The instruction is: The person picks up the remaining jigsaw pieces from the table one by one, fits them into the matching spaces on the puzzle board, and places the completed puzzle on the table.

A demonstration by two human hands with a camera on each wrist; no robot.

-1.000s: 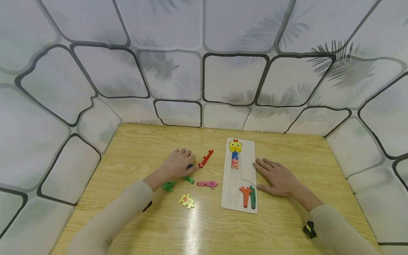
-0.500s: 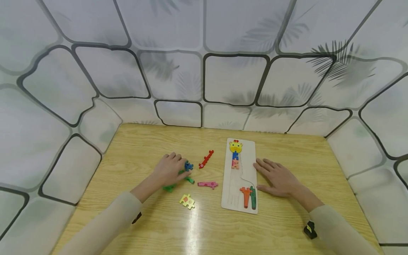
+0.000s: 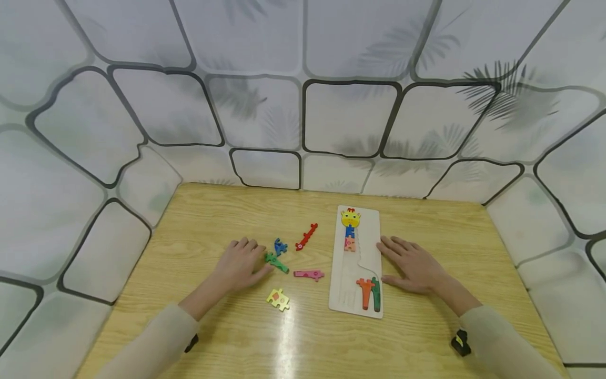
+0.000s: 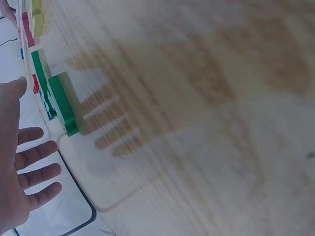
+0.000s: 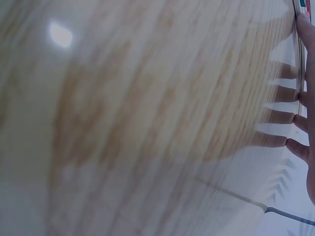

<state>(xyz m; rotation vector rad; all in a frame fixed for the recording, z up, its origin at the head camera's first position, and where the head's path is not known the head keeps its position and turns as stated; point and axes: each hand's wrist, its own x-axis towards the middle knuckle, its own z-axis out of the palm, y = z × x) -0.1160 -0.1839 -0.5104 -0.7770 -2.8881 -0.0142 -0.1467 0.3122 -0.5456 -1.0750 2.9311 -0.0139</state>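
Observation:
My left hand (image 3: pixel 240 265) is over the left side of the table, fingers loosely extended, holding nothing. In the left wrist view, that hand (image 4: pixel 19 162) appears raised above the wood beside a thick green puzzle piece (image 4: pixel 64 105); this piece is hidden in the head view. Near its fingertips lie a long green puzzle piece (image 3: pixel 276 262) and a blue puzzle piece (image 3: pixel 280 247). My right hand (image 3: pixel 412 264) lies with fingers spread, touching the right edge of the white giraffe puzzle board (image 3: pixel 343 289). On the board are the yellow giraffe head (image 3: pixel 350 218), several neck and leg pieces.
Between left hand and board lie a red puzzle piece (image 3: pixel 306 237) and a pink puzzle piece (image 3: pixel 309 275). A yellow puzzle piece (image 3: pixel 278 299) lies closer to the person. A patterned wall (image 3: pixel 265 168) borders the table (image 3: pixel 236 205) at the back.
My left hand has moved left and toward the person, uncovering the blue piece and the long green piece while covering the other green piece. The right hand stays by the board.

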